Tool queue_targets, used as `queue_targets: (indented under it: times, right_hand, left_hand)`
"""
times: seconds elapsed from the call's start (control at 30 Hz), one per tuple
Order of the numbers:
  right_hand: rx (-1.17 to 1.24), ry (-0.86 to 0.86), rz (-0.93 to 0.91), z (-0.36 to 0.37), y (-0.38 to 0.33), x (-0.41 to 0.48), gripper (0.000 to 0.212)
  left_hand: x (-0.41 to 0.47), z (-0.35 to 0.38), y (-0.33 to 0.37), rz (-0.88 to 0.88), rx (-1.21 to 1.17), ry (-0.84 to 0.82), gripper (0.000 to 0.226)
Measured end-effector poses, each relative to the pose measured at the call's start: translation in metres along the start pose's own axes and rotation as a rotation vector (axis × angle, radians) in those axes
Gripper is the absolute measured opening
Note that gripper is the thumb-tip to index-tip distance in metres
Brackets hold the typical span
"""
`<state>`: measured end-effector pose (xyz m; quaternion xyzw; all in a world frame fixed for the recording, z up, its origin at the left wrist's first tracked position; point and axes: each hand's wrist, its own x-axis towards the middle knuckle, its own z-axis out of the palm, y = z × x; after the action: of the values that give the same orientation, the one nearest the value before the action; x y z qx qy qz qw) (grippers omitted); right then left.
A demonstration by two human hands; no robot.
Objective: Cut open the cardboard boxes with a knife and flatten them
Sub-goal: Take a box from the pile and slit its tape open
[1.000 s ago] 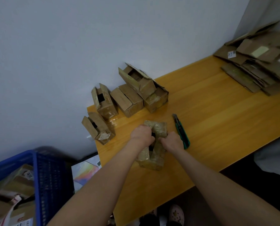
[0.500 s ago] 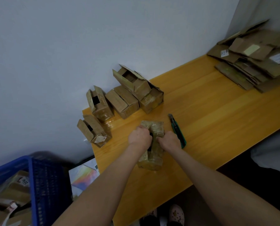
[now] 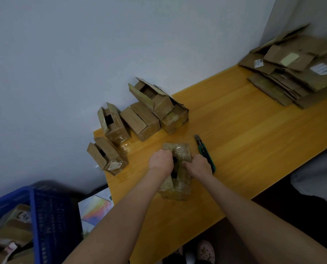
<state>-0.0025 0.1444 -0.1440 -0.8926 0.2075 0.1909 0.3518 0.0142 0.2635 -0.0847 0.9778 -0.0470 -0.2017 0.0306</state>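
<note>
Both hands, left hand [image 3: 161,161] and right hand [image 3: 199,165], fingers clamped on taped cardboard box [image 3: 176,184], centre frame on worktop [image 3: 254,134]; knife [image 3: 204,149] just right.

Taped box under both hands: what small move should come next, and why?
Probably pull the two top flaps apart. The left hand and right hand each grip one side of the taped box, fingers curled at the dark slit along its top, so the seam looks already cut. The knife lies on the table beside the right hand, unheld.
</note>
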Motion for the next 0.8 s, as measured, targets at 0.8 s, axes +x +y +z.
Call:
queue_targets:
  times: [0.8]
  right_hand:
    - [-0.099,0.034,0.086,-0.021,-0.013,-0.015,0.107]
  left_hand:
    - [-0.001,-0.004,-0.014,0.026,-0.450,0.151,0.024]
